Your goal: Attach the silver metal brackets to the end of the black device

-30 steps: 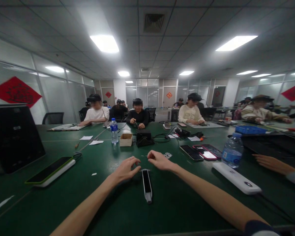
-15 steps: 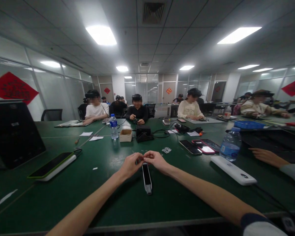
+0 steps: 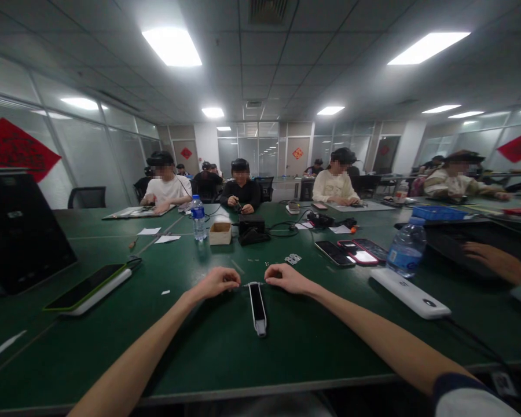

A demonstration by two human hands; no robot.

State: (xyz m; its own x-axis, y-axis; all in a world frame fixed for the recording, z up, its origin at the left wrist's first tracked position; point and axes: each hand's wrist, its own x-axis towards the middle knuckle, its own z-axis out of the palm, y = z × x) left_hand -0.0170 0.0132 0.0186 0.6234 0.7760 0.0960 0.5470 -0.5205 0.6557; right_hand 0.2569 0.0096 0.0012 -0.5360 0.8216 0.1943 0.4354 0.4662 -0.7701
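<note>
My left hand (image 3: 216, 283) and my right hand (image 3: 286, 278) rest over the green table (image 3: 208, 353), fingertips pinching the ends of a thin pale wire (image 3: 252, 284). The wire looks stretched between them, though it is too fine to make out clearly. Just below it, a slim black-and-white handheld device (image 3: 257, 308) lies lengthwise on the table, close to both hands but apparently not held.
Small metal parts (image 3: 292, 259) lie ahead of my right hand. Further right are phones (image 3: 335, 253), a white power bank (image 3: 410, 293), a water bottle (image 3: 407, 249) and a co-worker's hand (image 3: 495, 262). A cardboard box (image 3: 220, 234) and black unit (image 3: 252, 231) stand ahead.
My hands first came together over the device's top end, then drew apart sideways with the wire between them. The whole view has also tilted slightly.
</note>
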